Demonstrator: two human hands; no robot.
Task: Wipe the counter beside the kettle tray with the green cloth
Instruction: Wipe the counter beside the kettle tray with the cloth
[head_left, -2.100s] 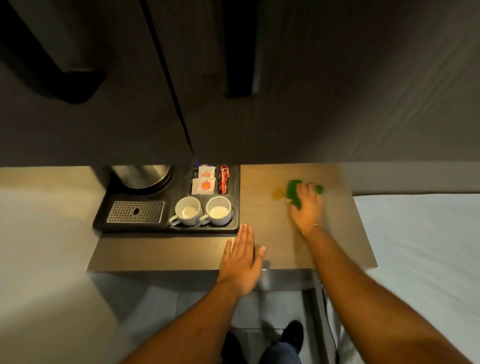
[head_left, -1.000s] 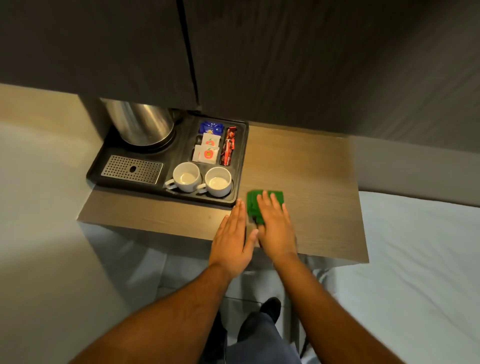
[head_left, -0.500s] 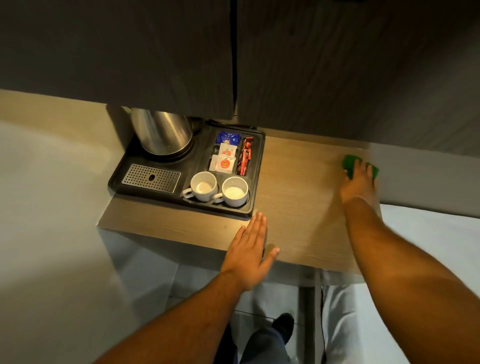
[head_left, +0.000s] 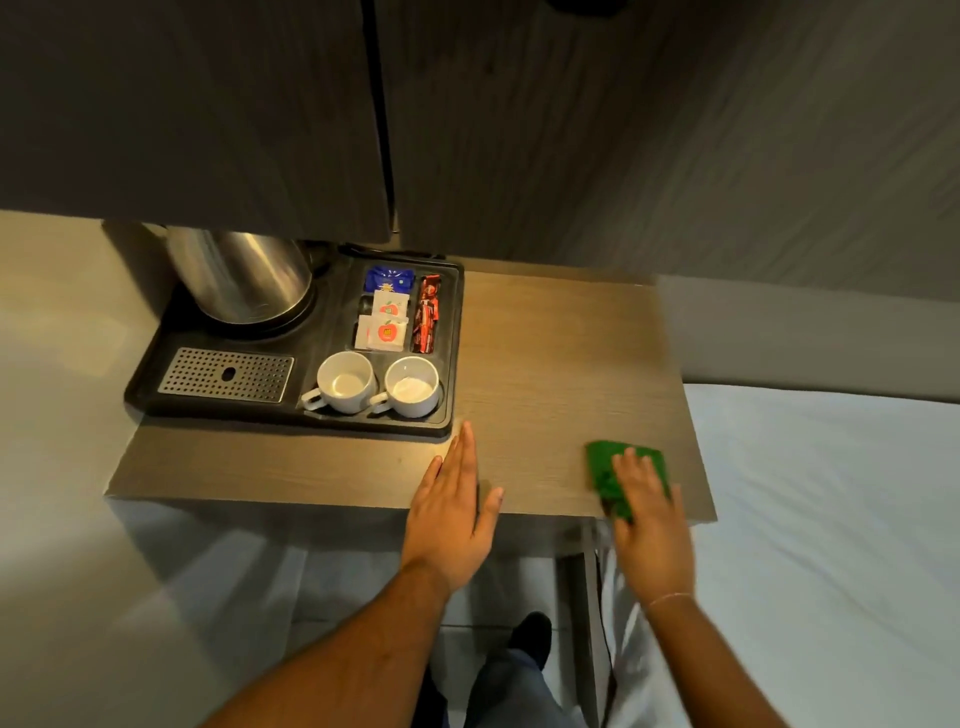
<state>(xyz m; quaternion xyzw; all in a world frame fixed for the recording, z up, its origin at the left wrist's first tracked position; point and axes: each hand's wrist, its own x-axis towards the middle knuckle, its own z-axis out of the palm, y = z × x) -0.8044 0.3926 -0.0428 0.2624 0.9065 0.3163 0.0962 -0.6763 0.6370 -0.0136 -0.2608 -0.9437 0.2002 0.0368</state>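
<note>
A folded green cloth lies on the wooden counter at its front right corner, partly over the front edge. My right hand presses flat on top of the cloth and hides most of it. My left hand rests flat on the counter's front edge, fingers together, just right of the front corner of the black kettle tray. The tray sits on the left part of the counter.
The tray carries a steel kettle, a metal drip grate, two white cups and several sachets. Dark cabinet doors overhang the counter's back. A white bed lies right of the counter.
My right hand has slid the cloth from the counter's far right corner back to its front right corner. My left hand has stayed flat on the front edge.
</note>
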